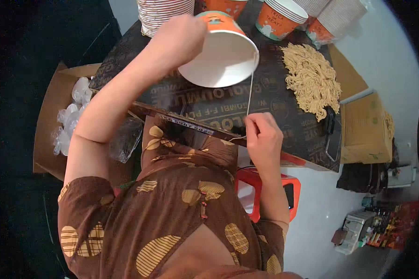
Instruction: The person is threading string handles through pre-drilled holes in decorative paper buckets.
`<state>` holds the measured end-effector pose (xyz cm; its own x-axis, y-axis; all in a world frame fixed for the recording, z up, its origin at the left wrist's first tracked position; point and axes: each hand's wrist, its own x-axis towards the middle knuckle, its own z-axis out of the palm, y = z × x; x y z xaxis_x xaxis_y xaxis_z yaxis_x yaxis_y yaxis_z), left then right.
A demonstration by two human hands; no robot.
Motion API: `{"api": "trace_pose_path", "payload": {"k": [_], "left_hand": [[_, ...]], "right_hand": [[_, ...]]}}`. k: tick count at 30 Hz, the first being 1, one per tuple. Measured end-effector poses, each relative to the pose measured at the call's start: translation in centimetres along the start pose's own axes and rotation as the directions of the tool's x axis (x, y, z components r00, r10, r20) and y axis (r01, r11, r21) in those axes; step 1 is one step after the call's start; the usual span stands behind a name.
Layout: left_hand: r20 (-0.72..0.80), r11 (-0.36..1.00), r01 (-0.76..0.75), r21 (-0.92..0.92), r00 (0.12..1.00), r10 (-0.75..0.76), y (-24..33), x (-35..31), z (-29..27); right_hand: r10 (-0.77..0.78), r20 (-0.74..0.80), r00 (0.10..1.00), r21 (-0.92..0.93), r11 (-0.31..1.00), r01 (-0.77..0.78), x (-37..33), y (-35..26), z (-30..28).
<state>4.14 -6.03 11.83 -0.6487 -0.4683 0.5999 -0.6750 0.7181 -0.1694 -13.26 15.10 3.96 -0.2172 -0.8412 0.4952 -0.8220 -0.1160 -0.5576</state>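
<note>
My left hand (184, 37) is closed on an orange paper bucket (221, 60) with a white inside. The bucket is tilted over the table, its mouth turned toward me. From the right side of its rim a thin beige cord (251, 95) runs down, taut, to my right hand (264, 136). Thumb and fingers of that hand pinch the cord near the table's front edge, and a short tail sticks out to the left. How the cord is fixed at the rim is too small to tell. A pile of similar beige cords (312, 79) lies to the right.
Stacked paper buckets (166, 16) stand along the back of the dark printed table (284, 135), with another orange stack (280, 21) to the right. A black-handled tool (330, 122) lies beside the cords. Cardboard boxes (365, 130) flank the table; a red stool (244, 176) stands below.
</note>
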Motion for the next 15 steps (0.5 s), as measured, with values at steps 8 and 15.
{"api": "trace_pose_path", "payload": {"k": [8,15], "left_hand": [[0.74,-0.215,0.709,-0.672,0.652,-0.166,2.9,-5.3,4.3],[0.647,-0.904,0.251,-0.346,0.762,-0.035,8.0,-6.9,2.7]], "right_hand": [[0.09,-0.012,0.996,-0.131,0.987,-0.091,-1.3,0.0,-0.3],[0.319,0.014,0.948,0.085,0.944,-0.319,-2.6,0.6,0.9]]}}
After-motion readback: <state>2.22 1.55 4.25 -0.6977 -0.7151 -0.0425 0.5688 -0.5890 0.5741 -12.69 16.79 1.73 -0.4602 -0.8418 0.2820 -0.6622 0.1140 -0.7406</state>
